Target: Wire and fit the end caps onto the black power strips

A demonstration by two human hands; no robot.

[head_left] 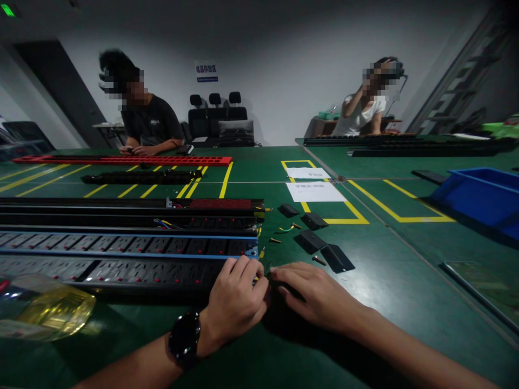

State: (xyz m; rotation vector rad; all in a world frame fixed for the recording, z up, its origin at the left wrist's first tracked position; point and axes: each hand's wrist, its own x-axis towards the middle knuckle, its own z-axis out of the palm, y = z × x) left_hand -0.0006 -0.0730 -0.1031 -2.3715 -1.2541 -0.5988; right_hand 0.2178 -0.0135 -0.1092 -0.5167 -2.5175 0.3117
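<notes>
Long socket strips lie side by side across the left of the table. At the right end of the nearest strip [154, 272], my left hand [239, 294] is closed, its fingers curled by the strip's end; what it grips is hidden. My right hand [314, 294] comes from the right, fingers bent together and fingertips near the same end; anything between them is too small to make out. Just beyond my hands lie several black end pieces [337, 257], a screw [319, 260], another screw [275, 240] and a short green-yellow wire [286, 229].
A bottle of yellow liquid [57, 308] lies at the near left. Paper sheets [315, 192] and a blue bin [482, 194] are farther right. A red frame [162, 160] crosses the far left. Two people sit across the green table [405, 248].
</notes>
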